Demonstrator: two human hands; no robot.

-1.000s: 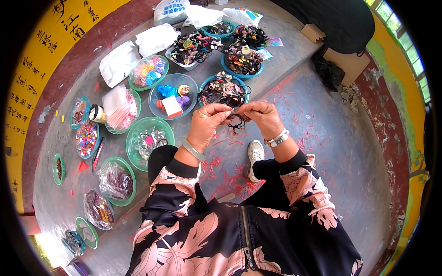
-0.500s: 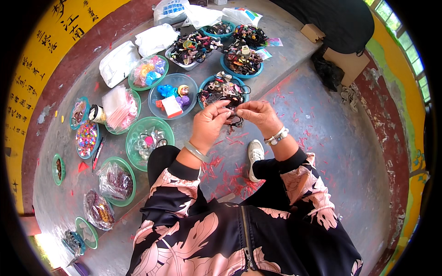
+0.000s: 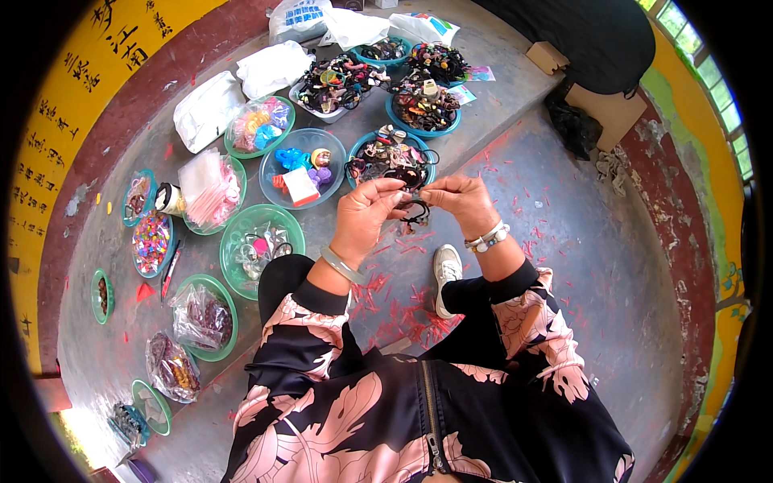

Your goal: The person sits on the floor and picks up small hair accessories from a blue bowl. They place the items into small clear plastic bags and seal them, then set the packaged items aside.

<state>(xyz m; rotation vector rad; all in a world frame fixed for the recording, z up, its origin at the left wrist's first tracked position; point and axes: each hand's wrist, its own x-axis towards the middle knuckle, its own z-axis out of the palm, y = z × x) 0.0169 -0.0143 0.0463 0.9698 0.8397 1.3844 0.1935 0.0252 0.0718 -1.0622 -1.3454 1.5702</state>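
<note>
My left hand (image 3: pixel 360 216) and my right hand (image 3: pixel 467 209) are raised side by side in front of me, both with thumb and fingers pinched. Between them hangs a thin black hair tie (image 3: pixel 415 216), a loop dangling below the fingertips; its finer details are too small to make out. Just beyond the fingers, a blue bowl (image 3: pixel 433 153) holds a tangle of mostly black hair ties with small coloured ornaments. The hands partly cover its near side.
Left of my hands stand a clear blue bowl (image 3: pixel 270 189) of coloured pieces and a green bowl (image 3: pixel 229 270) of clear packets. A bowl of beads (image 3: pixel 153 245) lies farther left. White bags (image 3: pixel 208 109) line the back. Red scraps (image 3: pixel 386 302) litter the floor around my shoe (image 3: pixel 445 278).
My right hand has shifted slightly right, widening the gap between the two hands' fingertips. More of the black loop now shows between and below them.
</note>
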